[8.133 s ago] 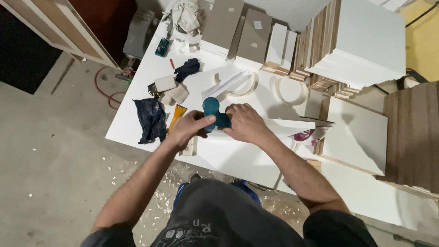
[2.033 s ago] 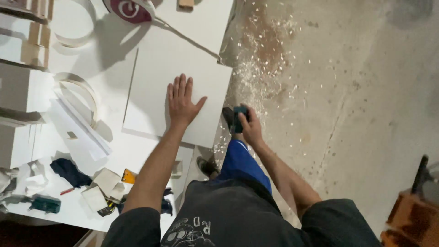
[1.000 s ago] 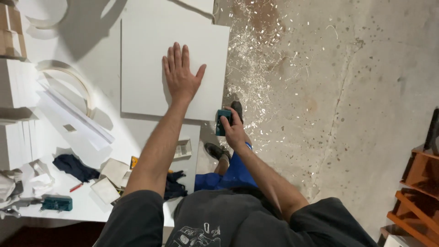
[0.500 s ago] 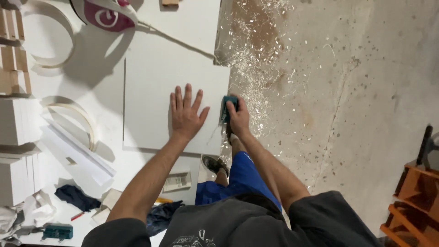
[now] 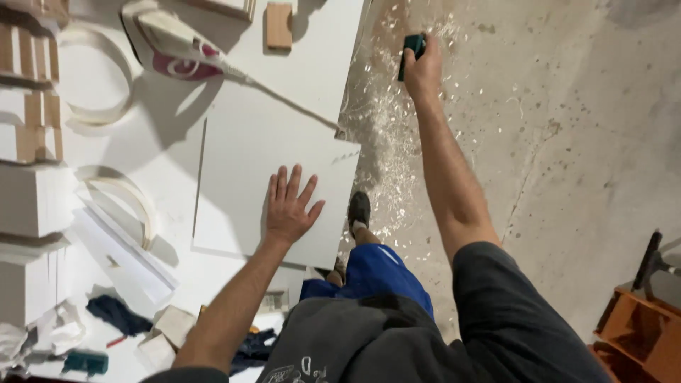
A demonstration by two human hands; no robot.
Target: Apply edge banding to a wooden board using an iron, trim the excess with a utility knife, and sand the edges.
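My left hand (image 5: 290, 208) lies flat with fingers spread on a white rectangular board (image 5: 273, 170) that rests on the white worktable (image 5: 319, 50). My right hand (image 5: 423, 69) is stretched out beyond the table's edge, over the floor, and grips a small dark teal hand tool (image 5: 411, 50). The tool sits past the far corner of the board, apart from it.
A clothes iron (image 5: 177, 51) with its cord and a small wooden block (image 5: 279, 25) lie at the table's far side. Coils of white edge banding (image 5: 131, 206), white strips and stacked panels (image 5: 28, 198) fill the left. Wood shavings (image 5: 383, 142) litter the concrete floor. An orange wooden frame (image 5: 638, 333) stands at right.
My right hand has swept the teal tool forward along the board's edge, from beside my left hand to far past the board. My left hand stays flat on the board.
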